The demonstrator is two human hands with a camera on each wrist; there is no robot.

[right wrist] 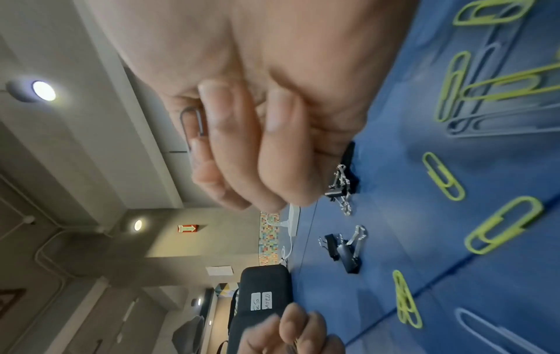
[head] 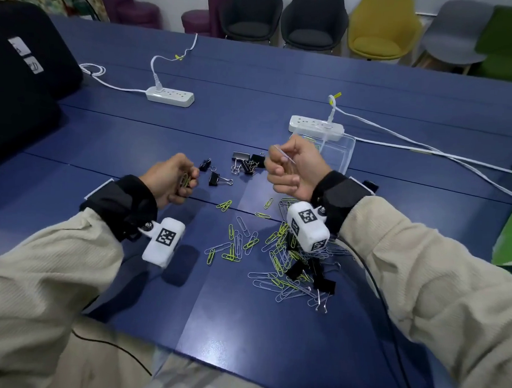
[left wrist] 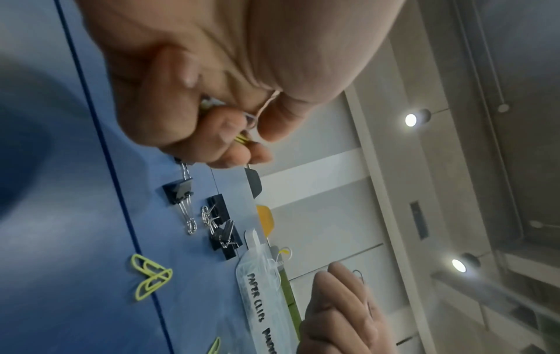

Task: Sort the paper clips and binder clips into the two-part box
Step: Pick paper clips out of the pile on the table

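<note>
My left hand (head: 190, 177) hovers over the blue table (head: 271, 328), fingers curled round several paper clips (left wrist: 242, 138), yellow-green and silver. My right hand (head: 275, 165) is raised in front of the clear two-part box (head: 344, 152) and pinches one silver paper clip (right wrist: 191, 124). The box's label reads "PAPER CLIPS" (left wrist: 257, 295) on the near part. Black binder clips (head: 246, 163) lie between my hands. A loose heap of paper clips (head: 275, 254) with a few binder clips (head: 321, 281) in it lies under my right wrist.
Two white power strips (head: 169, 96) (head: 316, 127) with cables lie behind the work area, the right one just beyond the box. A black bag (head: 24, 72) fills the far left. Chairs (head: 382, 25) line the table's far edge.
</note>
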